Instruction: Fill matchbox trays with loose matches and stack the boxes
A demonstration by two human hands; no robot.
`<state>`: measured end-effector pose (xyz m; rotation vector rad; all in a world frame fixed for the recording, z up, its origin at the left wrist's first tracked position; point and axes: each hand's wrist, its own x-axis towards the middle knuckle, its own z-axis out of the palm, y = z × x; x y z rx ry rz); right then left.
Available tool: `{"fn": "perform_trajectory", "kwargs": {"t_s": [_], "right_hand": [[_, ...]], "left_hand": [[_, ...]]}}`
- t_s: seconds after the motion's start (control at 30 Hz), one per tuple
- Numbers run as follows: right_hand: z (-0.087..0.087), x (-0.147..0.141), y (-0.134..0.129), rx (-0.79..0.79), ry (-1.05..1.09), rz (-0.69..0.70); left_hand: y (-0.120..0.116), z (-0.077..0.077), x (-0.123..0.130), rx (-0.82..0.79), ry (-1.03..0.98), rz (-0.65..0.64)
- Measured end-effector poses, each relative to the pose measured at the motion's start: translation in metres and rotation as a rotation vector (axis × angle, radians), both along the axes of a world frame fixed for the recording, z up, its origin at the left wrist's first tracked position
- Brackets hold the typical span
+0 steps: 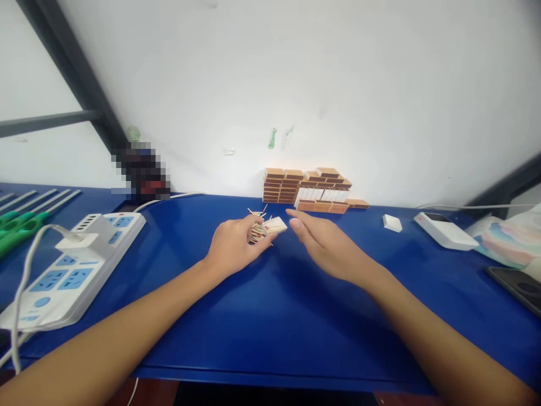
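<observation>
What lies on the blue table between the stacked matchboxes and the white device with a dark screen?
In the head view: a lone matchbox beside the stack, then a small white block.

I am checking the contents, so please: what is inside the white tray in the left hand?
Some matchsticks lie inside the white tray; the fingers of the left hand cover part of it, so what lies there is hidden.

A white power strip (78, 279) lies near green-handled tools (29, 226).
</observation>
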<state>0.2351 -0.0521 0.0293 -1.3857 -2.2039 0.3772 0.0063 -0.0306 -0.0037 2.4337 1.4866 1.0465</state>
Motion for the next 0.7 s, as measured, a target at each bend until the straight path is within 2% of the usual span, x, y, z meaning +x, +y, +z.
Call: {"fn": "perform_trajectory", "kwargs": {"t_s": [0.07,0.17,0.23,0.3,0.37,0.43,0.7], "right_hand": [[-0.005,0.006,0.010,0.046,0.003,-0.052],[-0.012,0.014,0.037,0.103,-0.050,-0.088],[-0.012,0.013,0.060,0.097,-0.089,-0.016],[-0.009,0.007,0.081,0.017,-0.097,0.127],[-0.003,-0.002,0.098,-0.089,-0.108,0.251],[0.001,-0.009,0.108,-0.145,-0.144,0.312],[-0.004,-0.011,0.113,-0.135,-0.223,0.336]], "left_hand": [[0.000,-0.001,-0.001,-0.011,0.004,-0.047],[-0.002,-0.003,0.000,-0.061,0.056,-0.218],[-0.005,-0.003,0.002,-0.113,0.113,-0.329],[-0.007,-0.003,0.002,-0.161,0.166,-0.389],[-0.008,-0.002,0.003,-0.181,0.202,-0.409],[-0.008,-0.003,0.002,-0.183,0.228,-0.413],[-0.006,-0.012,0.003,-0.129,0.294,-0.418]]}}
